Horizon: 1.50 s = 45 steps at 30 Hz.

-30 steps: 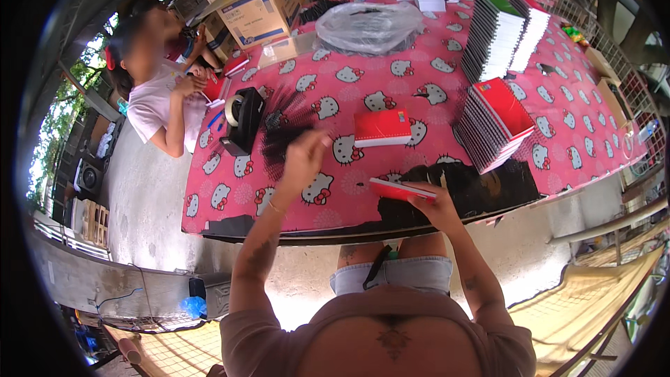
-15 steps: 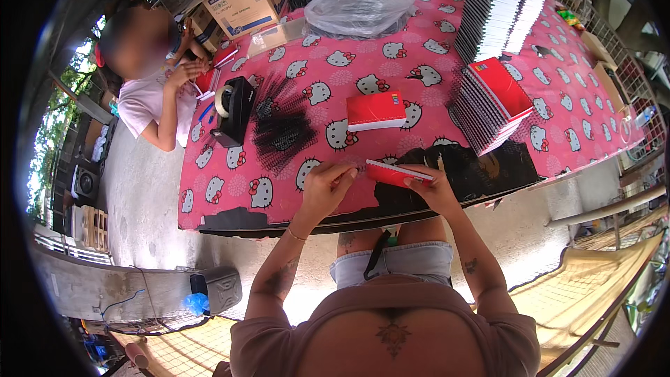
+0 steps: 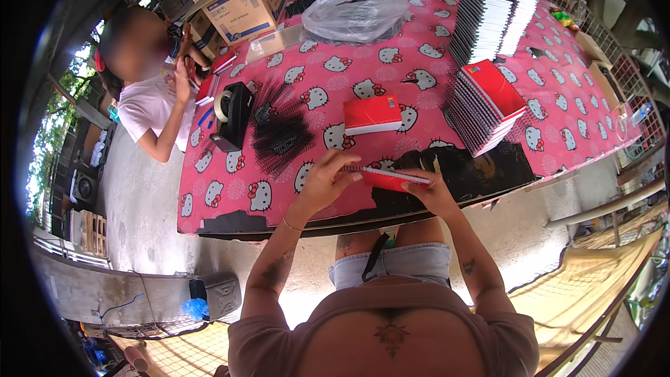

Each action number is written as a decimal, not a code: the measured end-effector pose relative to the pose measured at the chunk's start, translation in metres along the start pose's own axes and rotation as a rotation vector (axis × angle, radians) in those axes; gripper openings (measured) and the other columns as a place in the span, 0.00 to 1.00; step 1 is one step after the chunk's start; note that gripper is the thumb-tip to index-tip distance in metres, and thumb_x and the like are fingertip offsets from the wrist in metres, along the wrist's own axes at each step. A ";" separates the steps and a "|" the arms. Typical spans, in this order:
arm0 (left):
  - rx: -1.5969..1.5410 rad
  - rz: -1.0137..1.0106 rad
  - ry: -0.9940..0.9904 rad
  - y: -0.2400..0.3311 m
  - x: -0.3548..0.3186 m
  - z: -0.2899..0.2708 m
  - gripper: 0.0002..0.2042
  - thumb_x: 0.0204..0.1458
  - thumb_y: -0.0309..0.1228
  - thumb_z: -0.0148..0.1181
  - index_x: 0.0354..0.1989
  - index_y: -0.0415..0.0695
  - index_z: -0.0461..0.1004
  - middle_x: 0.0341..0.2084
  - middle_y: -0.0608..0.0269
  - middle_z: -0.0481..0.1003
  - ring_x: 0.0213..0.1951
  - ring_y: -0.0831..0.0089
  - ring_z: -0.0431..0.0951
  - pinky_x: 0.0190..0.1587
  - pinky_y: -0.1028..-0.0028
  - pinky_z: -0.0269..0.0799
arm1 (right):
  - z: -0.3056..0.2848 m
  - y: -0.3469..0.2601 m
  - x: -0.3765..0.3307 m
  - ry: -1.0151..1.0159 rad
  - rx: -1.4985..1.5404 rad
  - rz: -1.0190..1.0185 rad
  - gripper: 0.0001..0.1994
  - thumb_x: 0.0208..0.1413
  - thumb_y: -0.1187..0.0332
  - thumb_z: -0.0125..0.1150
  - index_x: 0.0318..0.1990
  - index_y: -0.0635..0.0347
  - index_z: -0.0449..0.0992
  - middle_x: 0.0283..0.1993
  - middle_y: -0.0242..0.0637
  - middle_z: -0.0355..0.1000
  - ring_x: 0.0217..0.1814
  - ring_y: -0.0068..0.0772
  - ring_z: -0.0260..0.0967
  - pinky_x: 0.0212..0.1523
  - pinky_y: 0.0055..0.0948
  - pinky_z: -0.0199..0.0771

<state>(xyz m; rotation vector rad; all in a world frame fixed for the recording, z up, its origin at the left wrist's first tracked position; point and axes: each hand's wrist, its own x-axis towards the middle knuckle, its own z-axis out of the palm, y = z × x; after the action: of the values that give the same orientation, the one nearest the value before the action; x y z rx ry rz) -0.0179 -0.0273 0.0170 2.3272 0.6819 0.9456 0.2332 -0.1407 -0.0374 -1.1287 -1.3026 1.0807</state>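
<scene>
My right hand [image 3: 434, 192] grips a small red notebook [image 3: 393, 180] by its right end, tilted just above the table's near edge. At the notebook's left end, the thumb and fingers of my left hand [image 3: 324, 180] close around a thin dark spiral binding coil [image 3: 354, 167]. The coil meets the notebook's edge; how far it is threaded is too small to tell. Beyond my hands lies a red pad of sheets [image 3: 372, 113] with a row of holes along its near edge. A loose heap of black binding coils [image 3: 283, 136] lies to the left of it.
A black tape dispenser [image 3: 236, 115] stands on the left. Red coil-bound notebooks [image 3: 492, 91] are stacked on the right, with taller notebook stacks [image 3: 477, 24] behind. A clear plastic bag [image 3: 356, 15] and cardboard box [image 3: 244, 8] sit farther back. A co-worker [image 3: 157, 108] handles red notebooks at left.
My left hand has lifted slightly, its fingers opening wider around the coil at the notebook's end. The notebook has shifted a little left and down. The co-worker's hands have moved up.
</scene>
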 end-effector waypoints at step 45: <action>0.698 0.258 -0.053 0.077 0.016 0.071 0.43 0.53 0.61 0.51 0.66 0.35 0.61 0.67 0.42 0.60 0.70 0.49 0.56 0.67 0.41 0.47 | 0.004 -0.034 -0.038 0.128 0.074 0.029 0.16 0.60 0.79 0.57 0.56 0.68 0.76 0.48 0.38 0.79 0.50 0.22 0.72 0.52 0.24 0.72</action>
<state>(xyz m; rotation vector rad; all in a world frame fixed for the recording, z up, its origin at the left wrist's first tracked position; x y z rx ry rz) 0.0635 -0.0932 0.0303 3.1027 0.7935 0.8340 0.2282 -0.1829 -0.0096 -1.1454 -1.1399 1.0521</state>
